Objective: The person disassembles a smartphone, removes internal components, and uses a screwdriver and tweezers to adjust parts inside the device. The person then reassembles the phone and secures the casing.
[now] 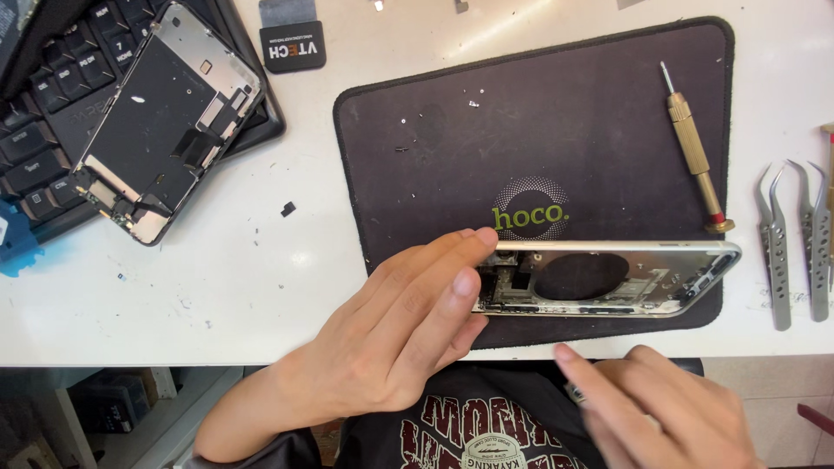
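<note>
- A black keyboard (43, 130) lies at the far left of the white table (217, 287), running off the edge of the view.
- On top of it rests a removed phone display assembly (165, 122), tilted, its inner metal side up.
- A small black pad (294, 45) sits beyond it, and a tiny black part (287, 208) lies loose on the table.
- The left hand (400, 330) grips the near-left end of an opened phone frame (608, 278), fingers stretched over its top edge and thumb pressed to its near side.
- The phone frame stands on its long edge at the front of a dark work mat (539, 122), its gutted inside with a round opening facing the person.
- The right hand (669, 408) hangs below the table edge, clear of the frame, blurred, fingers loosely curled; I cannot tell whether it holds anything.
- A brass-handled screwdriver (693, 148) lies on the mat's right side.
- Steel tweezers (792, 243) lie side by side on the table at far right.
</note>
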